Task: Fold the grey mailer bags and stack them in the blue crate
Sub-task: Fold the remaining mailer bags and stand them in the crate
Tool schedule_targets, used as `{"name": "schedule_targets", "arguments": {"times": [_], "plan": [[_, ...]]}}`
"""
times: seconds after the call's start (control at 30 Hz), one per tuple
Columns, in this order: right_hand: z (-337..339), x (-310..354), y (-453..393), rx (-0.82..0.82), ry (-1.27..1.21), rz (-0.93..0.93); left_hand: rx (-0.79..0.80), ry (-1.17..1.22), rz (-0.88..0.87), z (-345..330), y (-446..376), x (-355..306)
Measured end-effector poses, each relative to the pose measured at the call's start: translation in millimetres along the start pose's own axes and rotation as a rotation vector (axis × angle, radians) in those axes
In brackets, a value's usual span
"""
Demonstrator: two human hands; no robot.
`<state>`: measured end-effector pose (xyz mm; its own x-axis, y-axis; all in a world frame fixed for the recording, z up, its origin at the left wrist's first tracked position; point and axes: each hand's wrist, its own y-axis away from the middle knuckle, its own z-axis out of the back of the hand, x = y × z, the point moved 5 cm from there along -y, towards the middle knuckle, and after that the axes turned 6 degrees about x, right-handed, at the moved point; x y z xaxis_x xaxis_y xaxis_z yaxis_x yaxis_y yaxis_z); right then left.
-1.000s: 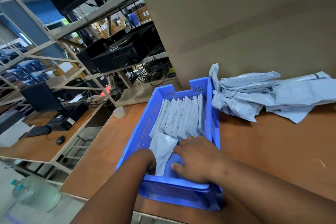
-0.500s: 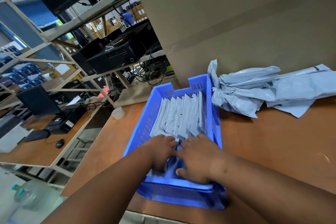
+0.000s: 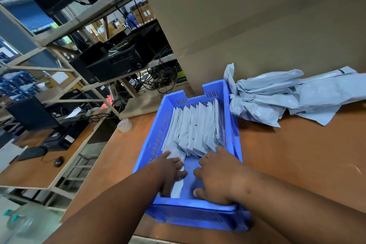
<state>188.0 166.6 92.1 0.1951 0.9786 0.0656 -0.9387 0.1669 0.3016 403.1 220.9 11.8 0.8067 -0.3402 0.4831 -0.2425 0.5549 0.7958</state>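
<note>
Inside the blue crate (image 3: 158, 140), at its near end, both hands are down on a folded grey bag (image 3: 176, 185). A second ago the left hand (image 3: 172, 168) was deep in the near corner and the folded bag lay loose. Now that hand has slid up on top of it, and the right hand (image 3: 215, 179) has moved toward the row of bags (image 3: 196, 132) standing on edge in the far part of the crate. The left hand's grip is spread, with straight fingers pressing the bag flat. The right hand's fingers are bent and rest on the crate floor, with the tips touching the near end of the row; it pinches nothing.

I think this bag is being pushed in to join the row, so one more bag is almost stacked. A pile of loose bags (image 3: 277, 97) lies on the tabletop (image 3: 297, 154) just right of the crate, still to be folded.

Beyond the crate, a small green label sits among the cables, too blurry to read.
</note>
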Motion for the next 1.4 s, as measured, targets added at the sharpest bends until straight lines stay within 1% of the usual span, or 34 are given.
{"name": "schedule_targets", "arguments": {"times": [0.1,0.17,0.23,0.33,0.37,0.47,0.6,0.7,0.8,0.9,0.97,1.07,1.17,1.27,1.33,1.4], "plan": [[2.8,-1.2,-1.0,0.017,0.025,0.020,-0.179,0.190,0.014,26.9,17.5,5.8],[9.0,-5.6,-0.3,0.023,0.045,0.025,-0.247,0.300,0.041,48.4,39.0,14.6],[19.9,-18.3,6.6,-0.014,0.048,-0.003,-0.330,0.351,0.078,75.0,63.9,21.2],[37.0,-48.9,28.9,-0.128,0.032,-0.094,-0.536,0.381,0.166,123.1,99.2,26.3],[39.8,-60.3,38.7,-0.152,0.021,-0.132,-0.582,0.392,0.190,138.3,106.4,26.6],[35.1,-99.4,68.9,-0.155,-0.030,-0.258,-0.698,0.355,0.201,189.8,113.3,14.6],[9.3,-153.1,115.8,-0.148,-0.070,-0.396,-0.816,0.318,0.184,260.0,102.6,-15.3],[-16.7,-190.0,150.4,-0.146,-0.116,-0.493,-0.855,0.336,0.143,303.7,83.7,-43.3],[-48.1,-226.6,182.6,-0.094,-0.163,-0.584,-0.853,0.353,0.095,341.6,57.7,-78.7],[-80.7,-254.0,204.2,-0.024,-0.180,-0.649,-0.798,0.434,0.038,367.6,24.9,-116.0],[-100.6,-269.4,212.6,-0.005,-0.174,-0.684,-0.751,0.473,0.020,379.3,2.5,-138.3],[-112.0,-294.6,225.8,-0.025,-0.144,-0.722,-0.739,0.463,0.053,402.5,-20.9,-158.4],[-108.0,-325.6,236.3,-0.083,-0.127,-0.757,-0.775,0.459,0.062,432.9,-35.0,-166.6],[-100.2,-362.3,234.4,-0.197,-0.126,-0.792,-0.832,0.456,0.062,465.0,-47.2,-162.0],[-103.3,-387.0,228.2,-0.240,-0.178,-0.811,-0.864,0.424,0.065,483.0,-56.4,-156.3],[-110.2,-407.9,220.0,-0.281,-0.209,-0.803,-0.848,0.465,0.070,491.8,-75.7,-152.5]]}}
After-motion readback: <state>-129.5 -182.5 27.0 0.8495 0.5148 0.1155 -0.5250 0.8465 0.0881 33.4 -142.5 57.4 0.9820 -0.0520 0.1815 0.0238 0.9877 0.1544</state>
